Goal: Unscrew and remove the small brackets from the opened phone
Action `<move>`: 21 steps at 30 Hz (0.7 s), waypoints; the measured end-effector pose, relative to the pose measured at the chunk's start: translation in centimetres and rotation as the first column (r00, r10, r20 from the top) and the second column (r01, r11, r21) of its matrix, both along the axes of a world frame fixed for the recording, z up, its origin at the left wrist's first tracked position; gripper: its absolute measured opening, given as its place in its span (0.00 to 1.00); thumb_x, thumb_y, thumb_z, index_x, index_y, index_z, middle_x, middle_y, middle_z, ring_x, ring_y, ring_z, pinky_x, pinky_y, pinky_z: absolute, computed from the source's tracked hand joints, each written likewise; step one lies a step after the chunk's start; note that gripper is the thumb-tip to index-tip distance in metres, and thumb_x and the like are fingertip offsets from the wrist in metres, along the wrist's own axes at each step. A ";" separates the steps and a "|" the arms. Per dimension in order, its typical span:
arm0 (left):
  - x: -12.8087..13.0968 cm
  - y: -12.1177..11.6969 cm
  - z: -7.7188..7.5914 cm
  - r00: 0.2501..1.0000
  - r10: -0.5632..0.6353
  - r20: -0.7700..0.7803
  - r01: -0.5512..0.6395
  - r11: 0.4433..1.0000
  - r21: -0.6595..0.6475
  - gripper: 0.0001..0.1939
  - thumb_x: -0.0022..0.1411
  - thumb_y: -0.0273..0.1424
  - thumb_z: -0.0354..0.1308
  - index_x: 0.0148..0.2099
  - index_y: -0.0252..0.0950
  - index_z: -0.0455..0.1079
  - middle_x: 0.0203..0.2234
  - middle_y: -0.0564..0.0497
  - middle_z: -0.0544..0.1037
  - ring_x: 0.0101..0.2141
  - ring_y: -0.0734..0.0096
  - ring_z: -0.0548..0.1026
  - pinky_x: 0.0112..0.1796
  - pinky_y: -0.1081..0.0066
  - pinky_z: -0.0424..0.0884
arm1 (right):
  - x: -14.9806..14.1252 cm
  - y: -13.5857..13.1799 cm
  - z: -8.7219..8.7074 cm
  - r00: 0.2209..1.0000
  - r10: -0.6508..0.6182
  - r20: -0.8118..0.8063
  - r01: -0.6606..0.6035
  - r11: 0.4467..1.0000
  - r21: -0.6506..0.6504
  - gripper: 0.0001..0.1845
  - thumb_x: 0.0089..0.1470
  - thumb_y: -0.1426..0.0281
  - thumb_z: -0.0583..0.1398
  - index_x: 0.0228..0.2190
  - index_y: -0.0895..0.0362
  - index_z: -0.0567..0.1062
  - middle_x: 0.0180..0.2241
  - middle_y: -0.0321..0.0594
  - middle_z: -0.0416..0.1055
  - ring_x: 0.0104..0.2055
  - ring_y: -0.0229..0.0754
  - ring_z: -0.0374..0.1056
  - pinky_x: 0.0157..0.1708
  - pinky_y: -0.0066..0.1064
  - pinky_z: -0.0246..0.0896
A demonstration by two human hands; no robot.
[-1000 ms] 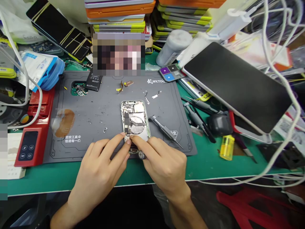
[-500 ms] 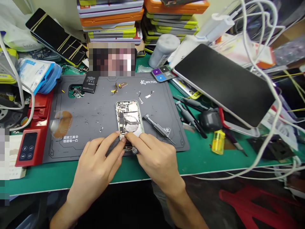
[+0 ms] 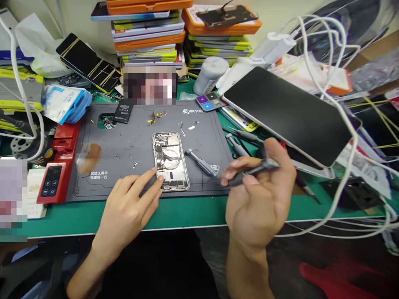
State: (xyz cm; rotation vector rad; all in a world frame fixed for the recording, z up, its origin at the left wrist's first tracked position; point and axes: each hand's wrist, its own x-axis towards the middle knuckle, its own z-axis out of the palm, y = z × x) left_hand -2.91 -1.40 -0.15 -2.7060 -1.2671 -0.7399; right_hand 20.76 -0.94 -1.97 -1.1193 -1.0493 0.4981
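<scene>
An opened smartphone (image 3: 174,180), its internal parts bared, lies on a dark grey work mat (image 3: 118,137). My left hand (image 3: 129,207) rests at its lower left, fingers stretched out, two fingertips touching the phone's edge. Off to the right and raised above the mat's corner, my right hand (image 3: 257,203) has its fingers curled around a grey screwdriver (image 3: 260,168). A second screwdriver (image 3: 202,162) lies on the mat just right of the phone. Small metal brackets (image 3: 182,129) and a flex cable piece (image 3: 151,119) are scattered beyond it.
A black battery (image 3: 123,112) lies at the mat's far left, near a recess of small parts. A red device (image 3: 51,182) borders the left edge. To the right sit a large black-screened tablet (image 3: 286,112) and white cables (image 3: 339,187). Stacked boxes (image 3: 149,35) stand behind.
My right hand has left the phone and moved right and up, turning over with the screwdriver in it. My left hand stays at the phone. The whole view has shifted slightly.
</scene>
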 end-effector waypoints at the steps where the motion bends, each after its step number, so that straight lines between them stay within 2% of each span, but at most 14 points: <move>1: 0.0 0.0 0.0 1.000 -0.003 0.002 0.003 1.000 0.006 0.15 0.75 0.24 0.63 0.61 0.32 0.77 0.61 0.42 0.82 0.44 0.57 0.77 0.44 0.56 0.78 | 0.0 0.0 0.0 1.000 0.001 0.008 -0.001 1.000 0.010 0.34 0.66 0.76 0.57 0.68 0.40 0.71 0.40 0.36 0.74 0.33 0.38 0.68 0.32 0.32 0.71; 5: -0.1 -0.1 -0.1 0.999 -0.010 0.049 0.007 0.999 0.047 0.16 0.73 0.23 0.64 0.61 0.31 0.77 0.58 0.43 0.84 0.44 0.59 0.79 0.44 0.58 0.77 | -0.2 -0.3 -0.4 0.978 -0.043 0.203 0.029 0.997 0.072 0.36 0.68 0.77 0.59 0.71 0.40 0.66 0.42 0.36 0.75 0.40 0.40 0.77 0.44 0.38 0.80; 8: -0.2 -0.4 -0.2 0.988 -0.013 0.155 0.004 0.998 0.056 0.14 0.72 0.21 0.65 0.57 0.32 0.77 0.52 0.46 0.87 0.44 0.63 0.82 0.43 0.61 0.76 | 0.2 -0.7 -0.8 0.897 -0.118 0.427 0.082 0.992 0.101 0.34 0.67 0.77 0.63 0.70 0.45 0.67 0.46 0.39 0.77 0.45 0.44 0.81 0.47 0.42 0.81; 9: -0.2 -0.5 -0.3 0.982 -0.005 0.189 -0.003 0.999 0.046 0.11 0.71 0.20 0.65 0.54 0.33 0.77 0.48 0.47 0.88 0.43 0.64 0.82 0.42 0.62 0.76 | 0.4 -0.8 -0.8 0.843 -0.159 0.515 0.118 0.987 0.112 0.34 0.66 0.77 0.65 0.69 0.47 0.68 0.48 0.42 0.78 0.45 0.45 0.81 0.45 0.41 0.81; 11: -0.2 -0.7 -0.3 0.973 0.028 0.227 -0.036 0.999 0.031 0.06 0.70 0.20 0.64 0.46 0.34 0.76 0.39 0.50 0.86 0.38 0.66 0.81 0.38 0.64 0.73 | 0.5 -0.9 -0.5 0.733 -0.232 0.640 0.194 0.972 0.131 0.34 0.63 0.77 0.69 0.66 0.50 0.71 0.48 0.44 0.80 0.39 0.44 0.81 0.35 0.35 0.78; 12: -0.2 -0.9 -0.3 0.970 0.049 0.236 -0.059 0.998 0.034 0.06 0.70 0.20 0.63 0.42 0.35 0.75 0.33 0.52 0.84 0.33 0.67 0.79 0.35 0.64 0.71 | 0.2 -1.0 -0.2 0.715 -0.254 0.651 0.217 0.966 0.139 0.32 0.61 0.78 0.70 0.64 0.50 0.73 0.46 0.43 0.80 0.35 0.41 0.79 0.29 0.32 0.74; 13: -0.2 -1.0 -0.2 0.966 0.071 0.247 -0.085 0.995 0.043 0.08 0.70 0.19 0.61 0.39 0.36 0.73 0.28 0.53 0.81 0.29 0.69 0.75 0.32 0.64 0.68 | -0.2 -0.9 0.3 0.741 -0.268 0.616 0.222 0.963 0.152 0.30 0.61 0.78 0.71 0.62 0.50 0.74 0.44 0.41 0.80 0.31 0.39 0.77 0.24 0.31 0.70; 14: -0.2 -1.1 -0.2 0.960 0.087 0.267 -0.105 0.993 0.055 0.10 0.70 0.19 0.60 0.37 0.38 0.70 0.25 0.55 0.77 0.26 0.70 0.72 0.29 0.65 0.65 | -0.9 -0.9 0.9 0.805 -0.263 0.531 0.208 0.965 0.162 0.29 0.62 0.79 0.70 0.60 0.49 0.74 0.44 0.40 0.78 0.31 0.38 0.77 0.23 0.30 0.69; 16: -0.2 -1.3 0.0 0.938 0.099 0.333 -0.129 0.989 0.067 0.12 0.69 0.19 0.57 0.34 0.40 0.67 0.21 0.57 0.71 0.23 0.71 0.66 0.26 0.65 0.61 | -2.7 -0.6 2.2 0.934 -0.119 0.337 0.081 0.989 0.125 0.28 0.62 0.80 0.68 0.57 0.47 0.71 0.43 0.37 0.76 0.36 0.40 0.80 0.27 0.31 0.75; 17: -0.3 -1.4 0.0 0.923 0.101 0.371 -0.133 0.989 0.064 0.13 0.69 0.19 0.55 0.33 0.40 0.65 0.20 0.58 0.69 0.22 0.72 0.65 0.26 0.65 0.60 | -3.7 -0.3 2.9 0.965 0.016 0.263 -0.036 0.997 0.072 0.28 0.62 0.80 0.68 0.57 0.47 0.69 0.40 0.35 0.76 0.37 0.40 0.81 0.28 0.31 0.78; 19: -0.5 -1.5 0.1 0.895 0.110 0.431 -0.144 0.988 0.048 0.13 0.68 0.20 0.53 0.32 0.41 0.63 0.19 0.59 0.67 0.21 0.72 0.63 0.25 0.66 0.59 | -5.6 0.6 4.0 0.953 0.264 0.148 -0.268 0.963 0.006 0.29 0.63 0.80 0.68 0.57 0.47 0.66 0.39 0.32 0.80 0.39 0.40 0.83 0.34 0.32 0.83; 21: -0.6 -1.7 0.1 0.881 0.133 0.455 -0.166 0.985 0.034 0.13 0.68 0.20 0.52 0.32 0.41 0.62 0.19 0.59 0.66 0.21 0.73 0.63 0.25 0.66 0.59 | -7.1 1.9 4.7 0.889 0.440 0.127 -0.436 0.898 -0.056 0.25 0.64 0.77 0.70 0.54 0.47 0.67 0.44 0.33 0.82 0.44 0.40 0.84 0.40 0.32 0.83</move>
